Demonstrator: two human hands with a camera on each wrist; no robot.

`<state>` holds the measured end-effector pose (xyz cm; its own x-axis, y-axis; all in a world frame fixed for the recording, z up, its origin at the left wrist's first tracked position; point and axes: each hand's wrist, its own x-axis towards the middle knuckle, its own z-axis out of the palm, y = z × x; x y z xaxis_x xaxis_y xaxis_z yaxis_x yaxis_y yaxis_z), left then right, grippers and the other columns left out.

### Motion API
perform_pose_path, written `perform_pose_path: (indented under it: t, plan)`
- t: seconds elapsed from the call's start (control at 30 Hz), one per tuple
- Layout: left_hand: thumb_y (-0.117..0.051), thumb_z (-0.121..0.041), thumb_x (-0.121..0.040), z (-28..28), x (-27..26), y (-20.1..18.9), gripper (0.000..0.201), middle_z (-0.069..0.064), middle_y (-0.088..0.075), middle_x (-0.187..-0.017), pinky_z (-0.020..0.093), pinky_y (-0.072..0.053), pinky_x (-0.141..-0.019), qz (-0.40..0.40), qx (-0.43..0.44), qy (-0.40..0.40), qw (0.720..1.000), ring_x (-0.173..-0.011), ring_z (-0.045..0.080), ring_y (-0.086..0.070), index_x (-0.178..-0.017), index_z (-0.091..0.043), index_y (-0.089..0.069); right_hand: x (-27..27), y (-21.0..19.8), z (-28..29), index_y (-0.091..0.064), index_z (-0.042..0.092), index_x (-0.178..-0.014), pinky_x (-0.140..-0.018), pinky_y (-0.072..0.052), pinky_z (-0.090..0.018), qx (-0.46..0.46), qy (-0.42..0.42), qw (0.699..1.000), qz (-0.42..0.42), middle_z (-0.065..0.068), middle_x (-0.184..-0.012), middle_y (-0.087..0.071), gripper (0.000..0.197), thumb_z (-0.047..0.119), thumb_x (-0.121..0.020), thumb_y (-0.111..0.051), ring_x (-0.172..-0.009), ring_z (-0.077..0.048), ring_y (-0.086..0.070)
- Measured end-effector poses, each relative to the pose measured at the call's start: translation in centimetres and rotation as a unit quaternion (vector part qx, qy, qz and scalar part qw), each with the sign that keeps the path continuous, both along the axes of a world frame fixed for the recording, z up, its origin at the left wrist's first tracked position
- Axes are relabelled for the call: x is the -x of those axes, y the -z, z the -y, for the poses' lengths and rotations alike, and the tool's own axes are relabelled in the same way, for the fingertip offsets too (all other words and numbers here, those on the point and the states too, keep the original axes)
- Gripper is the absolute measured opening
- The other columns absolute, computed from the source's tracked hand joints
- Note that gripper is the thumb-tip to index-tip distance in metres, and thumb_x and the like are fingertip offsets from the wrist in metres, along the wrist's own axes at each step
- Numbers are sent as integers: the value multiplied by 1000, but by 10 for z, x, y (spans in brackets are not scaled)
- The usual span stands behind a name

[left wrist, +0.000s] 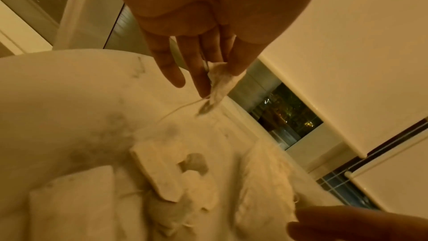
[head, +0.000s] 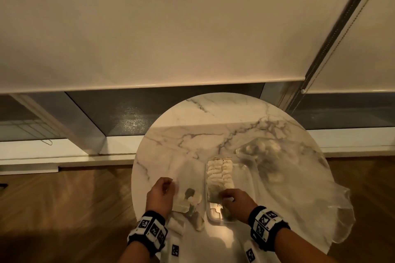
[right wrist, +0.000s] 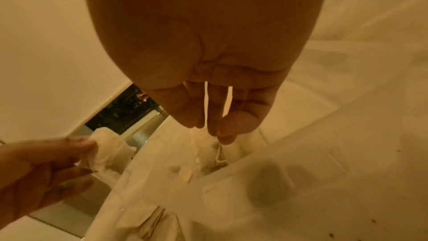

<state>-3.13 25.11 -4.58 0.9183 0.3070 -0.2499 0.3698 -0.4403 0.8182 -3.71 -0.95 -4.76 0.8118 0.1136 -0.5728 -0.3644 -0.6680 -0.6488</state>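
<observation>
The left hand (head: 161, 193) pinches a crumpled tea bag (left wrist: 217, 80) between thumb and fingertips, held above the desk (head: 213, 124). The right hand (head: 237, 202) is narrow, fingertips and thumb pinching a thread (right wrist: 219, 153) at the near end of the clear tray (head: 245, 177). The thread probably belongs to a bag there, but blur hides the join. The row of tea bags (head: 220, 170) lies straight ahead of the right hand, with its long axis running away from it. The right hand is nearer. The left is just beside the tray, with loose tea bags (head: 190, 197) between.
</observation>
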Motion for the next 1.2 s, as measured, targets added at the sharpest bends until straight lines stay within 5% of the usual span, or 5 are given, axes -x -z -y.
perform_pose_path:
  t: [0.3, 0.5, 0.83, 1.03, 1.2]
  plan:
    - [-60, -9, -94, 47, 15, -36, 6, 10, -69, -75, 32, -56, -64, 3, 196, -5, 981, -66, 20, -62, -97, -8, -65, -9, -8, -2, -58, 41, -118, -79, -56, -25, -224, 27, 973, 42, 7, -115, -63, 42, 25, -83, -77, -101, -17, -63]
    - [-57, -2, -94, 86, 24, -47, 7, 7, -66, -68, 25, -48, -55, -43, 257, 60, 964, -59, 13, -60, -94, -5, -64, -2, -15, -1, -58, 11, -128, -85, -51, -19, -374, -4, 927, 34, -3, -115, -67, 47, 4, -85, -74, -103, -7, -65]
    - [-62, -19, -91, 116, 34, -27, 6, -6, -69, -85, 14, -49, -69, -36, -13, 51, 998, -79, 9, -65, -92, -24, -65, -3, -2, 35, -73, 22, -81, -73, -59, -33, -201, 59, 977, 38, 3, -76, -74, 10, 16, -86, -67, -74, -11, -69]
    - [-44, -37, -93, 131, 44, -15, 20, -12, -68, -93, 28, -40, -89, -7, -262, 238, 935, -85, 8, -62, -96, -31, -63, -13, 8, 43, -71, 20, -86, -69, -55, -30, -103, 119, 987, 18, 2, -80, -72, 9, 24, -85, -63, -78, -17, -68]
    - [-42, -38, -91, 139, 49, -4, 26, -11, -64, -107, 30, -39, -93, -18, -281, 278, 919, -101, 12, -56, -108, -31, -62, -21, 10, 34, -68, 25, -76, -59, -48, -19, -134, 97, 986, 33, 7, -73, -69, 13, 15, -84, -65, -69, -10, -65]
